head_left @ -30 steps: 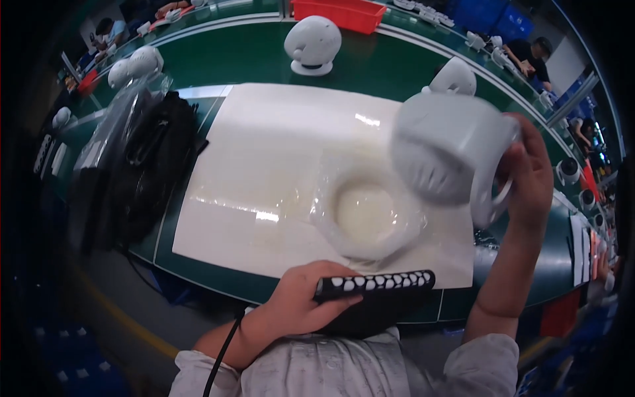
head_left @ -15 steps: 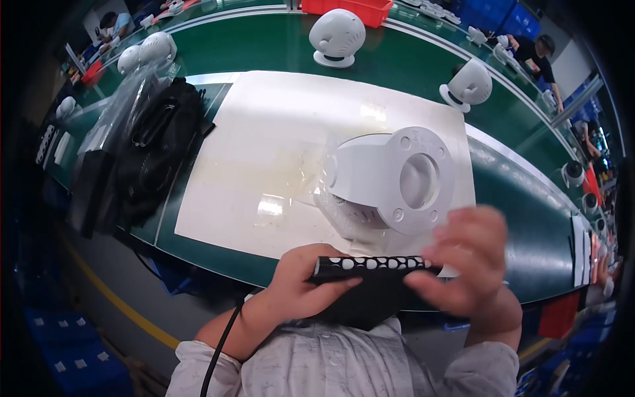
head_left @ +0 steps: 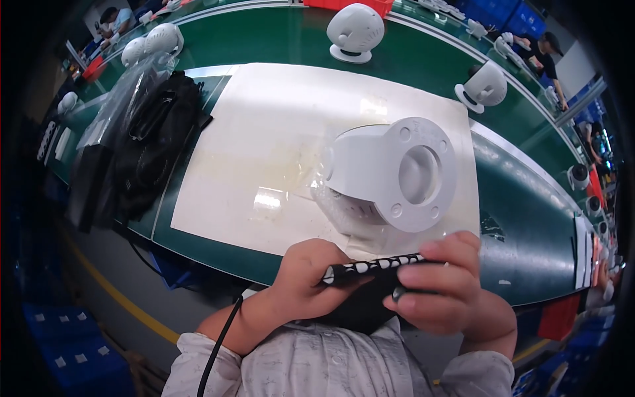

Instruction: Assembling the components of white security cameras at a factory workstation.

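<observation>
My left hand [head_left: 311, 278] is closed on one end of a black strip with white round spots [head_left: 374, 265], held just past the table's near edge. At the strip's other end my right hand [head_left: 446, 281] has its fingers bent, the upper ones touching it. Between the thumb and a finger of that hand shows a small dark round piece [head_left: 398, 294]. Beyond my hands a white rounded device [head_left: 360, 162] lies on its side in clear plastic wrap. Its ring-shaped base [head_left: 443, 173] is turned up, with small round recesses about a large central hole.
Under the device is a white sheet [head_left: 225, 172] on the green table. Black bags and cables [head_left: 155, 145] lie to the left beside clear plastic bags [head_left: 109, 126]. Similar white devices [head_left: 357, 30] stand farther back, near a red bin [head_left: 370, 6]. A person [head_left: 546, 59] works at far right.
My right hand has come down and its fingers have closed in at the strip's right end. The strip has tilted, its right end rising. The view has shifted slightly.
</observation>
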The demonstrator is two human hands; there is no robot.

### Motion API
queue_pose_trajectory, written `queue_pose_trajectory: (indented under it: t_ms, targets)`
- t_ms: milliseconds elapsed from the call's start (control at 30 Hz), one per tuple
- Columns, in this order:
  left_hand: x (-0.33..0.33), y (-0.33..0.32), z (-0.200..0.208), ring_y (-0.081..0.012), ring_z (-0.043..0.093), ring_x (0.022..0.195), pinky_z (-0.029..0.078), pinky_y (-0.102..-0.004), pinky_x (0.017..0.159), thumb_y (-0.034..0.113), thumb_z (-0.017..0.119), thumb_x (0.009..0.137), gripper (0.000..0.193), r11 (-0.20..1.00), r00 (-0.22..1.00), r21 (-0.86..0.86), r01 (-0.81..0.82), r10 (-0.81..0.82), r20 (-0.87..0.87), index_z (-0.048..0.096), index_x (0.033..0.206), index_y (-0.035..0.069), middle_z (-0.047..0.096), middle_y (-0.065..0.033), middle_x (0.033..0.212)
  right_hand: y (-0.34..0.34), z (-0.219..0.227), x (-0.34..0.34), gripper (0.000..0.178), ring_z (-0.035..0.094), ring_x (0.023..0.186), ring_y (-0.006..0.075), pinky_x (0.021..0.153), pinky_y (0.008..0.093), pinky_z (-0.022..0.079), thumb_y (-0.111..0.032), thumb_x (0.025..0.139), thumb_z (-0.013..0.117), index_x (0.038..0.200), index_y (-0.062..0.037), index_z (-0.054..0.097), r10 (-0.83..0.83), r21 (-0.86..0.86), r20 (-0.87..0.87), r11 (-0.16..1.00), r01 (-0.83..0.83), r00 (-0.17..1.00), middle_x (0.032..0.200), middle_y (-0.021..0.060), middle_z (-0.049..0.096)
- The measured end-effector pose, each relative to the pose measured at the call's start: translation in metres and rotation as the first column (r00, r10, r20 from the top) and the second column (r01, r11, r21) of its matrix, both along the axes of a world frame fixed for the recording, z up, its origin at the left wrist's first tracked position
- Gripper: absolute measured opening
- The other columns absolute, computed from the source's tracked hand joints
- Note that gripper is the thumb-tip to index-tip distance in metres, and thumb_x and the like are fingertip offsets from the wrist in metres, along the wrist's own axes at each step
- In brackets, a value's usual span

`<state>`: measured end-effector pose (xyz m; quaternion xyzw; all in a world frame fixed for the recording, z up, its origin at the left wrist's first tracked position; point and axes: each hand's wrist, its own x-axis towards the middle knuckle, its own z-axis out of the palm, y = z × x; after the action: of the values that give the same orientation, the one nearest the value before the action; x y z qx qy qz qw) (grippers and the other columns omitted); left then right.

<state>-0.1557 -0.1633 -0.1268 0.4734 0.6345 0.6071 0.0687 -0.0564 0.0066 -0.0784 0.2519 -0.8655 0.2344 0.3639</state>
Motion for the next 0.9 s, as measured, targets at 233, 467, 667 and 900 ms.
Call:
queue_pose_trajectory:
  t_ms: [233, 467, 667, 900]
  targets:
    - [-0.002, 0.001, 0.001, -0.0251, 0.051, 0.051, 0.038, -0.0328, 0.046, 0.008, 0.068, 0.064, 0.014, 0.996, 0.99, -0.074, -0.043, 0.033, -0.14, 0.057, 0.074, 0.007, 0.053, -0.0069, 0.06, -0.01, -0.009, -0.005, 0.035, 0.054, 0.079, 0.0155, 0.063, 0.0327, 0.034, -0.003, 0.064, 0.069, 0.089, -0.0169, 0.048, 0.063, -0.101, -0.102, 0.992, -0.074, 0.993, 0.081, -0.0043, 0.056]
    - [0.003, 0.003, 0.002, -0.0263, 0.055, 0.059, 0.043, -0.0326, 0.053, 0.007, 0.064, 0.061, 0.019, 0.996, 0.989, -0.094, 0.007, -0.02, -0.145, 0.057, 0.078, 0.007, 0.056, -0.0064, 0.066, -0.009, 0.011, -0.016, 0.032, 0.055, 0.056, 0.0181, 0.047, 0.028, 0.039, -0.01, 0.074, 0.063, 0.102, -0.009, 0.049, 0.518, -0.465, 0.391, 0.824, -0.322, 0.76, 0.082, 0.0071, 0.056]
    - [0.005, 0.004, 0.007, -0.0274, 0.055, 0.06, 0.043, -0.0339, 0.054, 0.008, 0.063, 0.059, 0.021, 0.992, 0.984, -0.13, -0.007, -0.016, -0.178, 0.056, 0.078, 0.005, 0.055, -0.0078, 0.065, -0.008, 0.001, -0.016, 0.033, 0.054, 0.052, 0.0196, 0.042, 0.0262, 0.039, -0.024, 0.081, 0.056, 0.103, -0.0007, 0.05, 0.582, -0.565, 0.314, 0.75, -0.344, 0.75, 0.079, 0.0134, 0.057]
    - [-0.006, -0.003, 0.019, -0.0251, 0.055, 0.058, 0.043, -0.0325, 0.051, 0.009, 0.063, 0.058, 0.025, 0.993, 0.976, -0.118, 0.003, -0.029, -0.218, 0.058, 0.083, 0.005, 0.055, -0.0061, 0.064, 0.015, 0.029, -0.03, 0.039, 0.052, 0.064, 0.0205, 0.052, 0.027, 0.044, -0.013, 0.078, 0.057, 0.114, -0.004, 0.042, 0.602, -0.451, 0.299, 0.773, -0.446, 0.741, 0.082, 0.0102, 0.053]
